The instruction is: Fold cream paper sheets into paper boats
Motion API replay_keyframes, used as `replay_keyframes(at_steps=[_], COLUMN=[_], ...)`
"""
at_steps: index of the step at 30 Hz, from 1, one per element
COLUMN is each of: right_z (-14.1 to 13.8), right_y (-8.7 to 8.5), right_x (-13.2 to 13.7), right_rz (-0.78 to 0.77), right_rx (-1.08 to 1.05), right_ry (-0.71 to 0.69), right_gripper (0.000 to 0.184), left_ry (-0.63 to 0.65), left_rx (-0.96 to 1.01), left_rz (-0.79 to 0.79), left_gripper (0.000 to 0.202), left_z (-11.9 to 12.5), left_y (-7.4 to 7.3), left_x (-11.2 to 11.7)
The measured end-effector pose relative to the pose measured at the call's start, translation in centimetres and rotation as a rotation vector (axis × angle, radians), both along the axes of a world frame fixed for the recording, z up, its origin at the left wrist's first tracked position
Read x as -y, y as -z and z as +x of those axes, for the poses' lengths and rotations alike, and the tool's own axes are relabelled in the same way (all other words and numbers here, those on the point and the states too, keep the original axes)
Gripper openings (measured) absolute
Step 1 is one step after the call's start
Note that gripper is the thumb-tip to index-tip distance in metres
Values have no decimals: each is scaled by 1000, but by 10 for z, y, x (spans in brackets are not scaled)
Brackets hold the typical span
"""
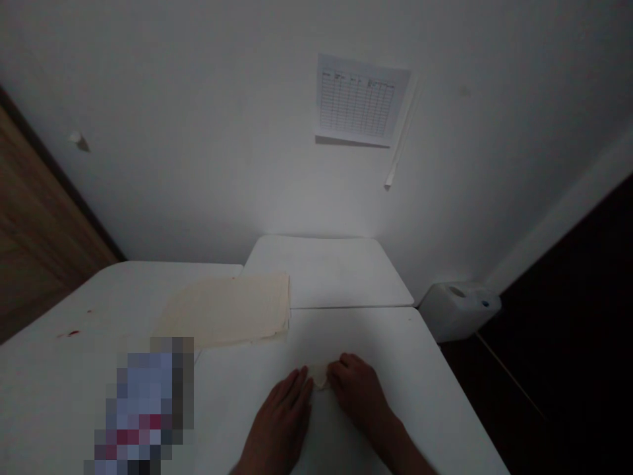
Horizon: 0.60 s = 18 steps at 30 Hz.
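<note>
A small piece of cream cloth (319, 375) lies low on the white table, looking folded or rolled up. At its left end is my left hand (287, 406), its fingers close together and pressing on it. My right hand (357, 386) grips the other end with curled fingers. The hands are a short way apart, with only the cloth's middle showing between them. Farther left, a flat stack of larger cream cloth sheets (232, 307) lies across the table's seam.
The white table (445, 409) has a raised-looking rear panel (331, 270) against the wall. A pixelated object (143, 396) occupies the left side. Reddish marks (73, 333) spot the tabletop. A printed sheet (359, 102) hangs on the wall; a white container (459, 310) stands beyond the right edge.
</note>
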State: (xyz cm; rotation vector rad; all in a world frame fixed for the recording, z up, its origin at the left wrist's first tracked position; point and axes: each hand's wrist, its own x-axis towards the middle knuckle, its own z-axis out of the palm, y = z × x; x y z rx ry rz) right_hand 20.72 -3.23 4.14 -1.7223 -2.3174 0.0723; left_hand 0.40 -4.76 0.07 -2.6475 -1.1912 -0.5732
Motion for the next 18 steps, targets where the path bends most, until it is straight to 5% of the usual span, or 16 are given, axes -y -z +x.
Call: replay_keyframes(at_steps=[5, 11, 18], right_z=[-14, -17, -20], right_y=[1, 2, 3], right_x=[-8, -6, -6], right_rz=[-53, -49, -81], right_rx=[-35, 26, 66], right_ry=[-237, -247, -216], right_gripper=[27, 50, 50], left_ry=[-3, -68, -57], left_rx=[71, 98, 23], left_rz=[16, 18, 74], left_gripper=[42, 44, 43], left_z=[-3, -5, -19], left_y=[4, 6, -2], left_x=[1, 4, 18])
